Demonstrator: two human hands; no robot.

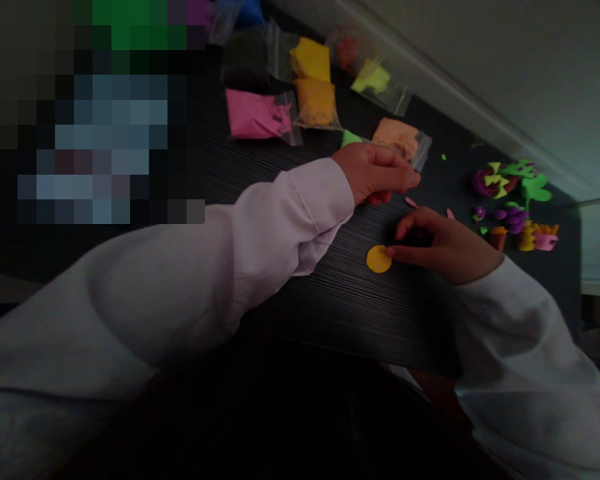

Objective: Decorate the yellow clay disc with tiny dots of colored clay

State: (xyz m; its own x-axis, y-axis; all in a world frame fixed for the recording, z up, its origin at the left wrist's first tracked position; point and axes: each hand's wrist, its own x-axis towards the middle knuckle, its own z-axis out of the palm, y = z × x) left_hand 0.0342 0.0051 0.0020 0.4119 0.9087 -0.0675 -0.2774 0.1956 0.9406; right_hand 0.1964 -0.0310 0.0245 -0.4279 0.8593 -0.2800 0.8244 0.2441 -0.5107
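Note:
On the dark table, a flat yellow clay disc (379,259) lies in front of me. My right hand (445,245) is beside it, the thumb tip touching the disc's right edge and the curled forefinger held apart above. Farther up, my left hand (377,173) hovers near the bag of peach clay (395,137), its fingers and thumb pressed together. Whatever may be pinched there is hidden. Small pink clay pieces (411,202) lie between my hands, one of them close to my right knuckles (450,214).
Bags of pink clay (250,115), yellow clay (312,59), orange clay (316,101) and lime clay (373,78) lie along the back. Finished clay figures stand at right, including a purple grape-like cluster (516,219) and a pink fries box (545,239). A wall edges the table.

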